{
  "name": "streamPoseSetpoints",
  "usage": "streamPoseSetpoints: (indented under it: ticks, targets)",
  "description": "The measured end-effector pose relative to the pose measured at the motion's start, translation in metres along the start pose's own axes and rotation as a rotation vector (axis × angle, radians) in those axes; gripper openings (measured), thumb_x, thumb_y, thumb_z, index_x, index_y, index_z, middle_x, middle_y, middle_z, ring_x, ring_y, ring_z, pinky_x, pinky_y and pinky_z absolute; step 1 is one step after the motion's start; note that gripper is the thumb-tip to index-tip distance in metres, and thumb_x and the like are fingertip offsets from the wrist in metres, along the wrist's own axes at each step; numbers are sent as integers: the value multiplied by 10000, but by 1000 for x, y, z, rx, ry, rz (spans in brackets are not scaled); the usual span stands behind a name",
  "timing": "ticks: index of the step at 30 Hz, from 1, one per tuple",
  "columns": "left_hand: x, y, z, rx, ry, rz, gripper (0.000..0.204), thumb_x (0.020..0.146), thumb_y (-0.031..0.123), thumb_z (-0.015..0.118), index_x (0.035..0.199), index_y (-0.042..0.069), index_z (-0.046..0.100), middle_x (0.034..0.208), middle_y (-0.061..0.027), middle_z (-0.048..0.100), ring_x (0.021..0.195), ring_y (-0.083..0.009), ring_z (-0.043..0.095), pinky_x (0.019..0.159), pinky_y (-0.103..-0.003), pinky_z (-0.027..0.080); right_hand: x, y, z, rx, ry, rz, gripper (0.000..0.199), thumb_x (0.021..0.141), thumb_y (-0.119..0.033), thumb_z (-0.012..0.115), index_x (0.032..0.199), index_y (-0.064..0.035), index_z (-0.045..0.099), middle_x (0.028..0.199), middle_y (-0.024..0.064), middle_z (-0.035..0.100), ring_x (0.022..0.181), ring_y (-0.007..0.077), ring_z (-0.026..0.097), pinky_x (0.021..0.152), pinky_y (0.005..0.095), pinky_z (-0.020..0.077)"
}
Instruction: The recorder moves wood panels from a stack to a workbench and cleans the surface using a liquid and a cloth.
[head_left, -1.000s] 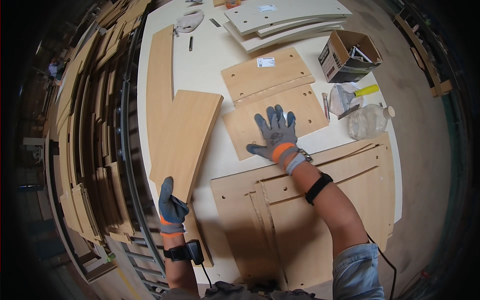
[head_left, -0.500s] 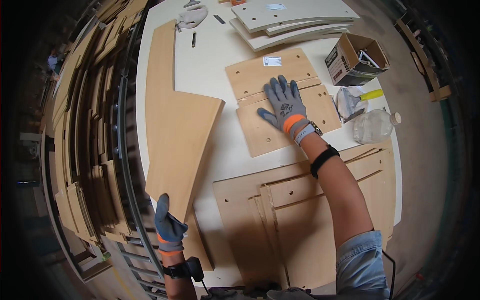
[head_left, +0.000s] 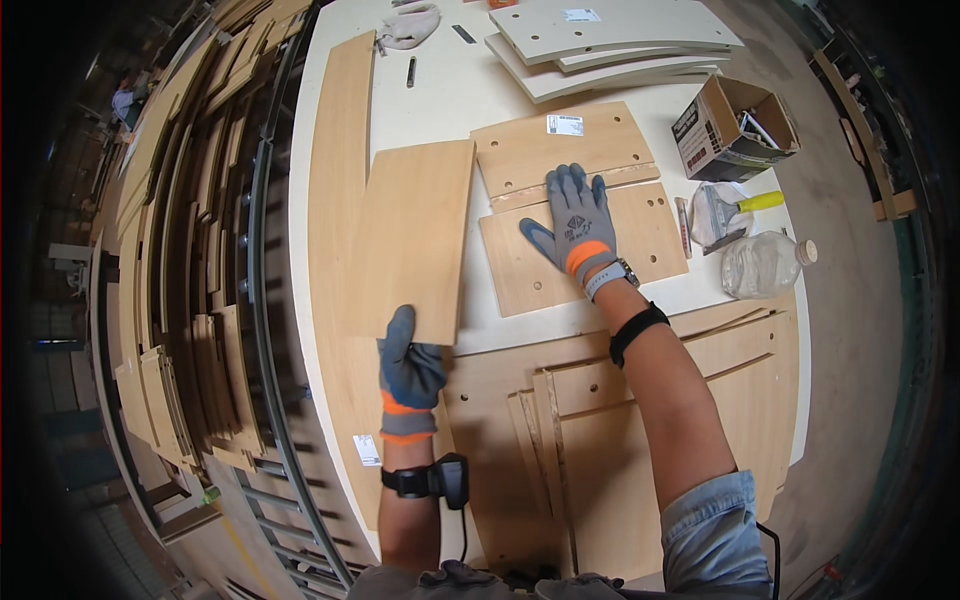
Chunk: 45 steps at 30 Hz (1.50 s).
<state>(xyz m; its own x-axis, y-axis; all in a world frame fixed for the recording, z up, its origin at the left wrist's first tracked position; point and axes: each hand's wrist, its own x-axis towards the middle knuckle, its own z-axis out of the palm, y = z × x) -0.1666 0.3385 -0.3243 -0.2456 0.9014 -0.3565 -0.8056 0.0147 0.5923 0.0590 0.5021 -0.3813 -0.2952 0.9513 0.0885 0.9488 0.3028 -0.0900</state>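
Gripping a veneered panel (head_left: 415,240), left hand (head_left: 408,372); right hand (head_left: 577,222) lies flat, open, on a drilled board (head_left: 640,245).

Veneered panel (head_left: 410,235) left of drilled boards (head_left: 580,215), open box (head_left: 735,130) right, curved panels (head_left: 610,40) behind.

white worktable (head_left: 450,110) | wood-panel rack (head_left: 190,300) left | concrete floor (head_left: 860,330) right

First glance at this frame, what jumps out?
Two grey-and-orange gloved hands on a pale worktable: the left hand grips the near edge of a wood-veneer panel, while the right hand lies flat on a drilled board at centre. At far right sit an open cardboard box and a clear plastic bottle.
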Motion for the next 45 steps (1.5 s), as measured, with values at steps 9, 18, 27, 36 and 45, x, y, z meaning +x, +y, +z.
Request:
streamPoseSetpoints:
  ticks: [9, 18, 27, 36, 45]
  targets:
    - [35, -56, -10, -101, 92, 73, 249, 907, 92, 583, 1116, -41, 553, 1068, -112, 615, 942, -169, 615, 754, -230, 535, 1, -4, -6, -45, -6, 22, 802, 891, -605, 365, 1436, -21, 286, 1500, 148, 276, 1417, 306, 177, 1146, 491, 92]
    - [35, -46, 3, 56, 178, -119, 206, 873, 90, 645, 1059, 38, 576, 977, -66, 640, 873, -153, 655, 696, -251, 583, 8, 15, 1, -62, 13, 47, 792, 895, -610, 351, 1445, -45, 288, 1513, 119, 265, 1429, 265, 149, 1157, 467, 56]
    - [36, -51, 1, 157, 257, -107, 128, 852, 149, 687, 920, 86, 598, 749, -14, 625, 581, -86, 595, 522, -216, 542, 7, 17, -1, -65, 1, 60, 791, 893, -608, 356, 1440, -40, 300, 1508, 121, 277, 1425, 274, 168, 1154, 479, 77]
    - [36, -51, -2, 261, 205, -51, 238, 864, 231, 688, 715, 143, 525, 542, 17, 498, 420, -78, 428, 387, -218, 342, 7, -8, -2, 73, 48, 39, 814, 884, -598, 378, 1433, -4, 289, 1495, 167, 282, 1417, 286, 186, 1157, 474, 59]
    - [33, -49, 0, 319, 268, -119, 318, 861, 295, 688, 664, 133, 497, 499, 6, 454, 416, -88, 397, 405, -236, 331, 7, -8, 1, 81, 45, 60, 799, 887, -599, 375, 1438, -26, 294, 1504, 130, 280, 1421, 270, 174, 1158, 476, 49]
